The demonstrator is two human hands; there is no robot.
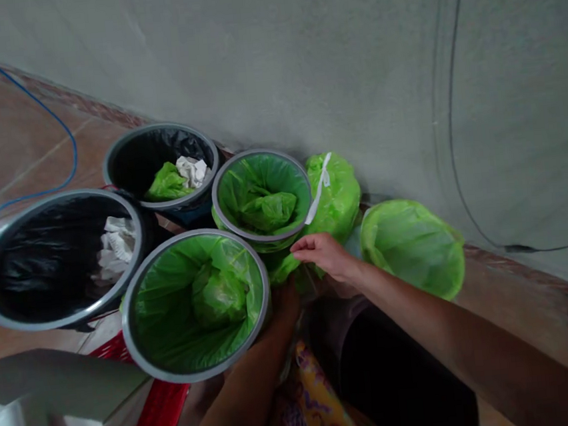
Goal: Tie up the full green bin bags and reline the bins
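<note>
Working low, beside the wall (349, 53), which rises beyond both hands. Large black-lined bin (28, 264) far left of the right hand (324, 252); smaller black-lined bin (122, 168) left and farther ahead, crumpled white paper (193, 171) inside. Near green-lined bin (158, 319) left of the right hand, beside the left forearm. Far green-lined bin (234, 191) just ahead and left of the right hand, rim close to its fingertips. Open green liner (413, 254) to its right, mouth spread; bulging green bag (336, 201) just ahead, white tie (322, 182) across its side.

Smallest: green plastic film (283, 266) at the right fingertips, below the far green-lined bin's rim. Right hand pinches its edge lightly, thumb against forefinger. Left hand (285, 298) just below, in shadow; cannot tell its grip.

Handling, my judgement: thin film, likely to cling and tear. Take a slightly broader fold than a bare edge, ease it steadily, no jerks. Mind the nearby rim; a snag there could split the film or tip the bin.
</note>
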